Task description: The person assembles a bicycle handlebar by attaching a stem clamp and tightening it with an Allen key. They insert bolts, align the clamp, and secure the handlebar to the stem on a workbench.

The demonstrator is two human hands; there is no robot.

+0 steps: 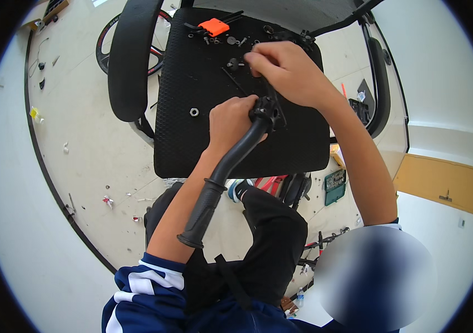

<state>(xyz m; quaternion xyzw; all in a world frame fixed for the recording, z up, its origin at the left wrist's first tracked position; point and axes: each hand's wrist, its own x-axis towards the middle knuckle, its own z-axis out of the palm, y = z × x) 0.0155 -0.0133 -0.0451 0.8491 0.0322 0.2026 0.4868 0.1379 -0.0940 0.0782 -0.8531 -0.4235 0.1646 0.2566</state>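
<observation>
A black bicycle handlebar (235,145) slants over the seat of an office chair, its ribbed rubber grip (202,213) toward my lap. My left hand (231,123) is closed around the bar's far end, just beside a black clamp (264,109). Beyond the clamp, my right hand (286,69) is closed with fingers pinched. A slim dark bar runs from under it toward the clamp; its kind is not clear. Left of my right fingers lies a small bolt-like part (235,64). A thin black rod (233,80) and a silver nut (194,112) rest on the seat.
Along the seat's (172,147) far side lie an orange hex-key holder (214,26), bolts and washers. Armrests (130,61) flank the seat. A wheel (106,47) leans beyond the left one. On the floor are scraps and an open green tool case (335,187).
</observation>
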